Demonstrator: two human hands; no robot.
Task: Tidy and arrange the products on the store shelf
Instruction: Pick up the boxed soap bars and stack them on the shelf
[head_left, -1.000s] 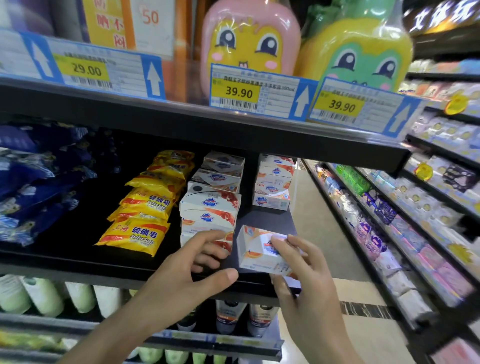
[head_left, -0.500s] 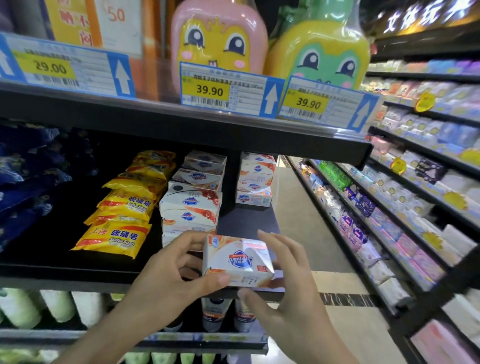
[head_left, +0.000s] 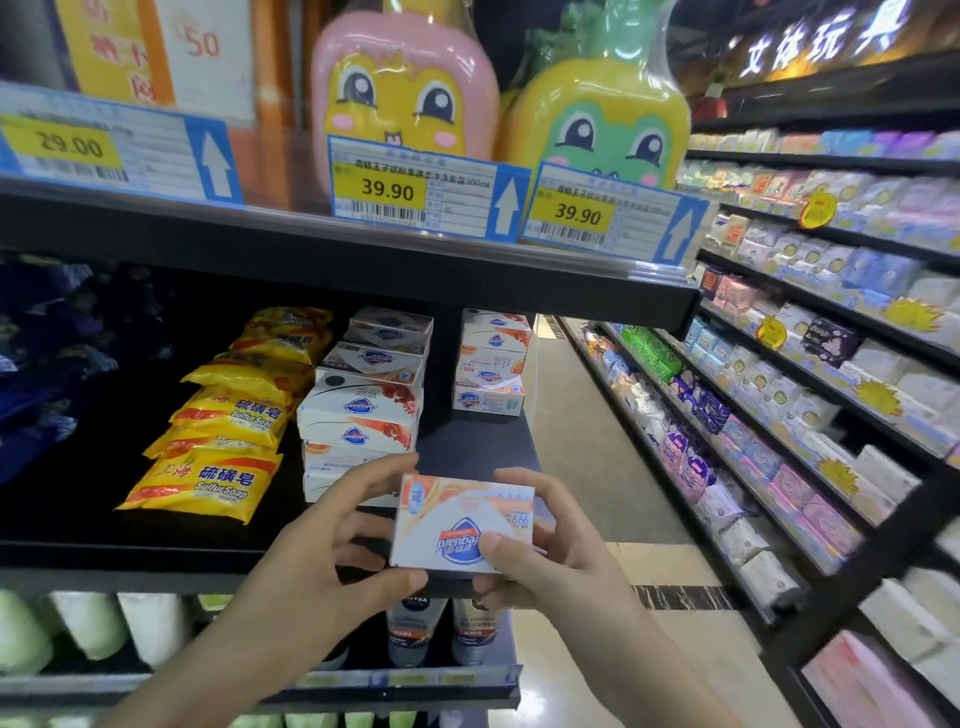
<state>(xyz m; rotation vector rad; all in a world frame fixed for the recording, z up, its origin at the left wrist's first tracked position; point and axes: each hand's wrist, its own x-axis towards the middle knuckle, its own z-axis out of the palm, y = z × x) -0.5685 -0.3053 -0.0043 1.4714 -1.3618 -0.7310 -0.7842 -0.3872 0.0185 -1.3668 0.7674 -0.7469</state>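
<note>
— What have your fingers got hold of?

— Your right hand (head_left: 550, 561) has its fingers curled round the right end of a soap box (head_left: 462, 525), thumb pressed on the front by the blue logo. Your left hand (head_left: 322, 566) grips the left end, thumb under the bottom edge, fingers (head_left: 374, 470) reaching over the top and behind. The box is held up in the air between both hands, face toward you, its print upside down.

— Where is that against the shelf?

— You hold it just in front of the front edge of the black shelf (head_left: 130, 556), near its right end. Directly behind your left hand stands a stack of soap boxes (head_left: 361, 415), white with red and orange marks. A second, shorter stack (head_left: 492, 364) sits further back at the right, with bare shelf in front of it.

— And further out?

— Yellow soap packets (head_left: 208, 475) lie in an overlapping row left of the boxes, and blue bags (head_left: 47, 364) beyond them. Above, price tags (head_left: 389, 189) read 39.90 under two cartoon-faced bottles (head_left: 405, 88). Below the shelf stand dark tubes (head_left: 415, 629).
</note>
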